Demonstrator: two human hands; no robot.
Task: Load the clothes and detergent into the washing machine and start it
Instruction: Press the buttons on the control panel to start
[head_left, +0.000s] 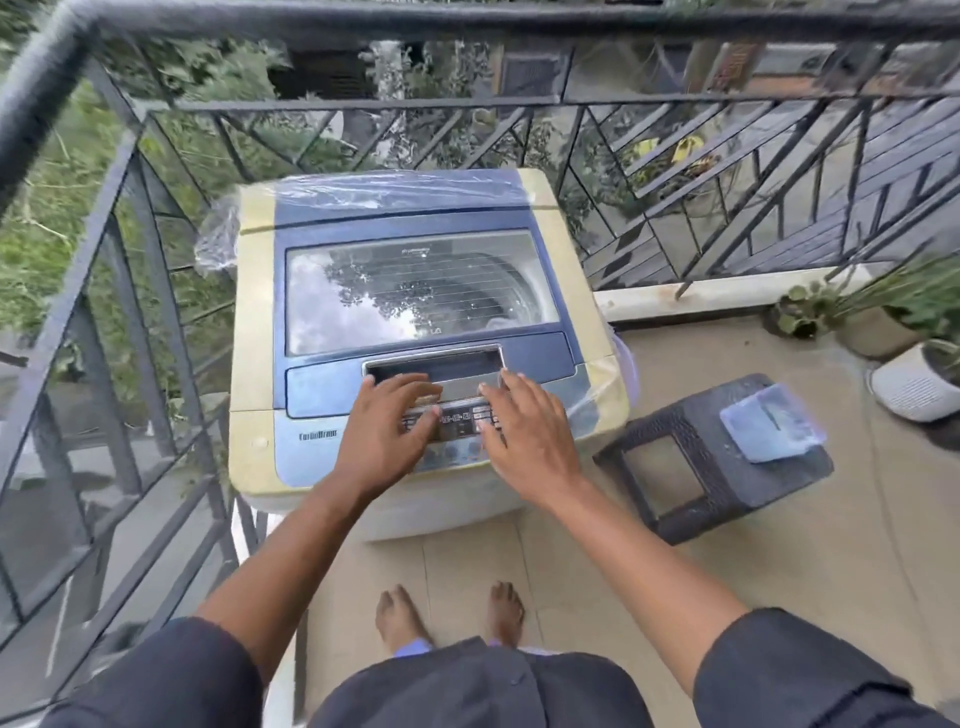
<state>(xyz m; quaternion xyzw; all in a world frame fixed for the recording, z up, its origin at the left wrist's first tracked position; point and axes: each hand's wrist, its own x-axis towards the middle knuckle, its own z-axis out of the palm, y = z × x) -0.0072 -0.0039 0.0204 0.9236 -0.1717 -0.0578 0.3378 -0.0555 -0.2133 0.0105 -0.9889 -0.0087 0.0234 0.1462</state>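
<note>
A top-loading washing machine (260, 332), cream with a blue top, stands on a balcony with its glass lid (415, 296) closed. Thin plastic film covers its back and right side. My left hand (387, 428) and my right hand (524, 434) both hover flat over the control panel (460, 418) at the front, fingers straight and pointing toward the lid's handle recess (441, 366). Neither hand holds anything. No clothes are visible outside the machine; the drum shows dimly through the reflecting lid.
A dark plastic stool (691, 467) stands right of the machine with a bluish lidded container (771, 423) on it. Potted plants (883, 322) sit at the far right. A metal railing (130, 218) runs along the left and behind. My bare feet (452, 613) are on the tiled floor.
</note>
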